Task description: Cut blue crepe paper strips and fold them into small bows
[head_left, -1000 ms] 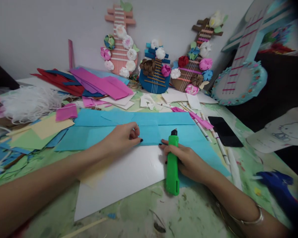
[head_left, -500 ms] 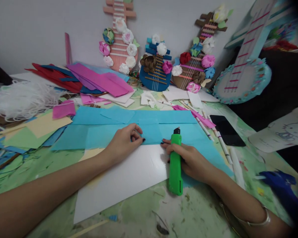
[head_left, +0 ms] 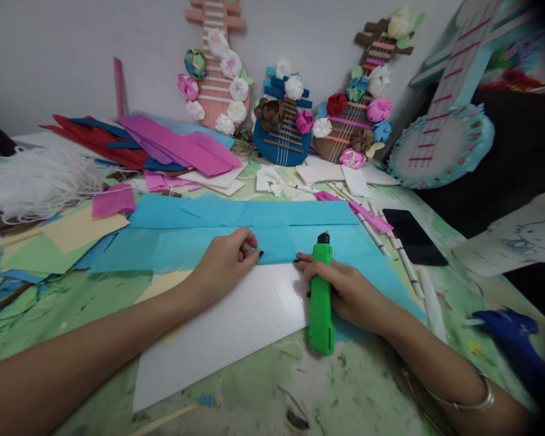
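Hardly a flicker in that half-second! The left hand [head_left: 229, 260] stayed at the blue paper [head_left: 275, 245], fingers curled narrow, pinching or not I couldn't tell; the right hand [head_left: 345, 293] kept hold of the green cutter [head_left: 321, 303], blade out, all well short of the table's [head_left: 249, 393] back edge — a steadying pause, it seemed
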Tool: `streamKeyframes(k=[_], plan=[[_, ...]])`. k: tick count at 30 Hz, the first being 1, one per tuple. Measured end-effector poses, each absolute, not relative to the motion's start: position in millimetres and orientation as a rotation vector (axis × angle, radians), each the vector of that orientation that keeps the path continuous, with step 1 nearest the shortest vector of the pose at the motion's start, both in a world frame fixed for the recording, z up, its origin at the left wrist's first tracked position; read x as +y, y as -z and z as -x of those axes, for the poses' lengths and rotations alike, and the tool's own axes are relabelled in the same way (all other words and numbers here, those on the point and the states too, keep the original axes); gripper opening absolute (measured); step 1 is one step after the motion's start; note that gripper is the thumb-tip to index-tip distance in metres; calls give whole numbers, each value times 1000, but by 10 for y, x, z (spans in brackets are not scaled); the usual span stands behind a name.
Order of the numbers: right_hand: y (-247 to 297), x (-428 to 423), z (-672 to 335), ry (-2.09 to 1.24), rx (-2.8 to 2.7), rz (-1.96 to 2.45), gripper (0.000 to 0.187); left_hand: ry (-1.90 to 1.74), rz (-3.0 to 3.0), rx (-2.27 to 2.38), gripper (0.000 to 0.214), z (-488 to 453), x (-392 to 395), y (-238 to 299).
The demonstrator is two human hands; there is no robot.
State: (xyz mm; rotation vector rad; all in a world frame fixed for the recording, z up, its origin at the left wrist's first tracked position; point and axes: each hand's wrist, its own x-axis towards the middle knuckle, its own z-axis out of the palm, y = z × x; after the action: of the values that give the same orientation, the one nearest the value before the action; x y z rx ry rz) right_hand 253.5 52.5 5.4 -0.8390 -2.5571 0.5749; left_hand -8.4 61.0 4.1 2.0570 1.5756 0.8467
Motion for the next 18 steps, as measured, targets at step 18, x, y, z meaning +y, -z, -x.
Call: streamKeyframes(k=[18], plan=[[-77, 521, -2536, -566, -2569, 845, 38, -618, -2980, 1173, 31, 63, 457, -16]])
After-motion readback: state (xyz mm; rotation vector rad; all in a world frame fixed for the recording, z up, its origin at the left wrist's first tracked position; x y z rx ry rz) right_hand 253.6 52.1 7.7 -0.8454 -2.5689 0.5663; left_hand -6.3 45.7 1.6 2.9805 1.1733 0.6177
